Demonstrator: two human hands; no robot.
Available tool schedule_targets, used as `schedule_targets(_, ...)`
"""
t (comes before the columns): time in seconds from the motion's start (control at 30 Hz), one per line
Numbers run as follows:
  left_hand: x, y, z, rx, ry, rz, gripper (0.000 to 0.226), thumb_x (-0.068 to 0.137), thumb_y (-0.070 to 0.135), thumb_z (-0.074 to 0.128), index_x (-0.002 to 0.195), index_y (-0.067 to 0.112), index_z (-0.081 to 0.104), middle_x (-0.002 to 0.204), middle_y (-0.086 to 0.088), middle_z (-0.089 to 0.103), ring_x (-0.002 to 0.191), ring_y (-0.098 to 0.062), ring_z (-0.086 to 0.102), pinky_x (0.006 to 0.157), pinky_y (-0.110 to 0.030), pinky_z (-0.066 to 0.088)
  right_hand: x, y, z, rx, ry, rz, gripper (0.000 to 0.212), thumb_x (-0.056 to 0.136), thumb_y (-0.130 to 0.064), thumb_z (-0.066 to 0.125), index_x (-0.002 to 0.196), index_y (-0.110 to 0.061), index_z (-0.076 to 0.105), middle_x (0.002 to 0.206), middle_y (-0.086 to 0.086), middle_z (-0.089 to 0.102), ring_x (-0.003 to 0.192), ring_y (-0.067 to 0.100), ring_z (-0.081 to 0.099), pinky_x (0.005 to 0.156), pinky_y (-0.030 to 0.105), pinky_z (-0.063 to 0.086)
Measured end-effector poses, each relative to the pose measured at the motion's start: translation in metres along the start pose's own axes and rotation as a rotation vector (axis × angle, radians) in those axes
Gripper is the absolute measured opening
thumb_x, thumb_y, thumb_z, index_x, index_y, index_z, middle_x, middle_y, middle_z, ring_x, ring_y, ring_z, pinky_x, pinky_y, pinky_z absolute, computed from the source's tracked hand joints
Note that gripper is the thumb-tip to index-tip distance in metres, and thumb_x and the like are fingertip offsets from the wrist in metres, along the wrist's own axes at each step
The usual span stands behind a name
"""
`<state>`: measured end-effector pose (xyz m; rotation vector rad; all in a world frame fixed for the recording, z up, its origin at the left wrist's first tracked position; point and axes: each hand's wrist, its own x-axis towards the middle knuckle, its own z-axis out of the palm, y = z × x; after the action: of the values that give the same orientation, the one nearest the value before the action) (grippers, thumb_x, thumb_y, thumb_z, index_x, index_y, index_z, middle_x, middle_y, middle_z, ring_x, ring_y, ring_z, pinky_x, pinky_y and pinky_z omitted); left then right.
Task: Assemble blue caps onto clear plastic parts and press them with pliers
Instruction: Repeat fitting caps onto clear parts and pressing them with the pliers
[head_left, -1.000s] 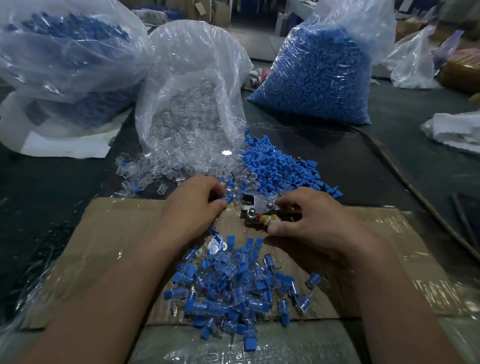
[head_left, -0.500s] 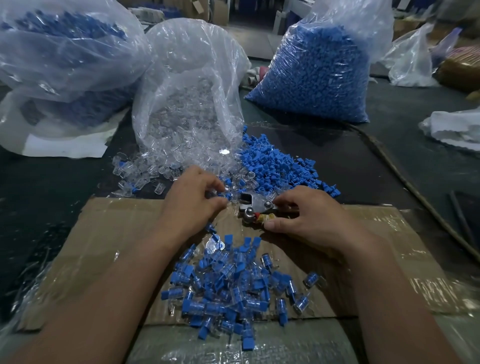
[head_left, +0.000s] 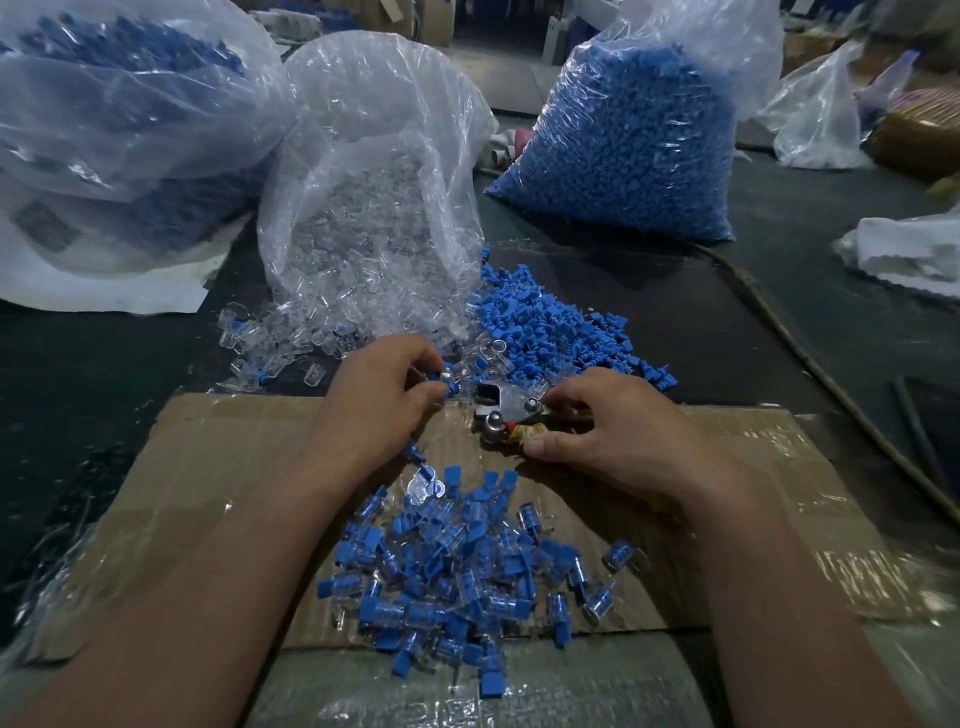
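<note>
Pinching a small capped piece (head_left: 448, 383) between thumb and fingertips, the left hand (head_left: 379, 400) holds it just beside the head of the pliers (head_left: 504, 410), over the far edge of the cardboard (head_left: 234, 457) on the table (head_left: 727, 322). The right hand (head_left: 618, 436) is curled round the pliers' handles, which it hides.

The main risk, as I judge it, is a crooked press. If the cap sits askew when the piece goes between the jaws, the squeeze may jam or crack it. The piece is tiny and held only by fingertips, so it could slip and drop among the loose blue caps (head_left: 550, 327) and clear parts (head_left: 291, 343) just beyond. The left fingertips also sit close enough to the jaws to get nipped.

The pliers lie with their long axis roughly along the cardboard's far edge, the head pointing toward the table's left edge and the left hand. Which way the pinched piece points is too small to tell.
</note>
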<state>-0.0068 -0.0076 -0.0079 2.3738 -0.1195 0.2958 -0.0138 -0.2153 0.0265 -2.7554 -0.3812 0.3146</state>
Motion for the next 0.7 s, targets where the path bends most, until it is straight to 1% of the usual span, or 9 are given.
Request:
schedule_targets(0.1,-0.002,0.001,-0.003,-0.061,0.033,-0.019,0.013,0.081,0.015,0.068,0.087,0.023,0.06,0.076,0.016,0.052,0.071,0.005,0.049,0.063,0.0,0.035,0.0,-0.001,0.0,0.003,-0.004,0.0,0.061,0.072,-0.062,0.06,0.122,-0.028,0.052,0.099,-0.014,0.042,0.095,0.006,0.042,0.075,0.026,0.034)
schedule_targets(0.2,-0.003,0.003,-0.005,-0.151,0.053,-0.059,0.015,0.08,0.013,0.069,0.086,0.024,0.06,0.074,0.019,0.054,0.069,0.009,0.051,0.06,0.006,0.035,0.0,-0.001,-0.001,0.005,-0.007,0.003,0.061,0.073,-0.061,0.06,0.122,-0.028,0.051,0.099,-0.014,0.042,0.095,0.006,0.042,0.075,0.026,0.034)
schedule_targets(0.27,-0.004,0.004,-0.006,-0.277,0.075,-0.117,0.01,0.079,0.01,0.069,0.086,0.015,0.065,0.074,0.01,0.061,0.069,0.001,0.059,0.062,-0.001,0.044,0.0,-0.001,-0.001,0.006,-0.005,0.009,0.061,0.072,-0.061,0.061,0.122,-0.028,0.051,0.099,-0.015,0.042,0.094,0.006,0.042,0.075,0.026,0.034)
schedule_targets(0.37,-0.008,0.008,-0.012,-0.615,0.09,-0.272,0.011,0.077,0.005,0.07,0.082,0.014,0.067,0.077,-0.007,0.067,0.076,-0.023,0.067,0.07,-0.037,0.058,-0.001,0.0,0.0,0.009,0.0,0.004,0.061,0.072,-0.061,0.061,0.122,-0.028,0.051,0.099,-0.015,0.042,0.094,0.006,0.042,0.075,0.026,0.034)
schedule_targets(0.43,-0.01,0.008,-0.017,-0.766,0.086,-0.356,0.01,0.074,0.006,0.07,0.078,0.015,0.068,0.077,-0.008,0.068,0.072,-0.021,0.067,0.065,-0.043,0.057,-0.001,0.0,0.0,0.012,-0.002,-0.004,0.059,0.073,-0.061,0.061,0.122,-0.028,0.052,0.099,-0.015,0.043,0.094,0.006,0.042,0.074,0.025,0.033)
schedule_targets(0.5,-0.011,0.008,-0.021,-0.927,0.045,-0.413,0.014,0.068,0.01,0.07,0.082,0.01,0.068,0.078,-0.008,0.069,0.069,-0.016,0.068,0.059,-0.036,0.055,-0.001,-0.001,-0.001,0.006,0.036,-0.028,0.057,0.073,-0.059,0.06,0.12,-0.028,0.053,0.101,-0.014,0.044,0.096,0.005,0.041,0.076,0.024,0.033)
schedule_targets(0.57,-0.012,0.011,-0.025,-1.066,-0.005,-0.419,0.023,0.063,0.011,0.068,0.085,0.005,0.066,0.074,-0.005,0.07,0.067,-0.013,0.068,0.053,-0.025,0.053,-0.002,-0.005,-0.002,0.036,0.195,-0.092,0.052,0.075,-0.056,0.06,0.117,-0.025,0.057,0.103,-0.014,0.048,0.097,0.003,0.042,0.08,0.023,0.033)
schedule_targets(0.63,-0.012,0.016,-0.028,-1.122,-0.062,-0.39,0.023,0.062,0.008,0.065,0.084,0.003,0.063,0.067,-0.003,0.069,0.064,-0.012,0.068,0.053,-0.018,0.052,-0.005,-0.012,-0.004,0.201,0.373,-0.164,0.043,0.076,-0.047,0.063,0.112,-0.022,0.061,0.095,-0.019,0.051,0.09,-0.003,0.048,0.08,0.014,0.036)
schedule_targets(0.7,-0.013,0.022,-0.028,-1.182,-0.127,-0.379,0.022,0.061,0.006,0.063,0.082,0.003,0.062,0.065,-0.003,0.069,0.062,-0.012,0.067,0.054,-0.017,0.052,-0.008,-0.02,-0.003,0.377,0.417,-0.221,0.036,0.077,-0.037,0.067,0.108,-0.021,0.063,0.088,-0.023,0.053,0.088,-0.005,0.054,0.076,0.007,0.041)
